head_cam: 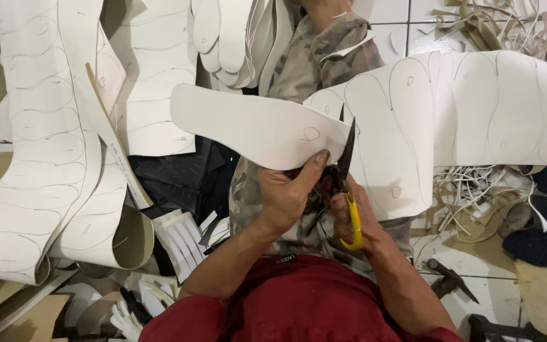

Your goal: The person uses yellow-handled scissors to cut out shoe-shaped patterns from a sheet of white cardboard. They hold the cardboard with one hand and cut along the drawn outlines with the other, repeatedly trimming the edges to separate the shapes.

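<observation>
My left hand (pixel 286 193) pinches a partly cut white insole-shaped piece (pixel 254 126) that sticks out to the left. My right hand (pixel 352 212) grips yellow-handled scissors (pixel 348 183) whose dark blades point up into the cut, along a drawn outline. The piece is still joined to a large white sheet (pixel 463 120) marked with several traced insole outlines, which spreads to the right over my lap. My camouflage trousers (pixel 324 57) show behind the sheet.
Long white sheets with traced outlines (pixel 39 139) lie at the left. A stack of cut white insoles (pixel 235 38) rests at top centre. Thin offcut strips (pixel 476 202) pile at the right on the tiled floor. A dark tool (pixel 451 278) lies near my right arm.
</observation>
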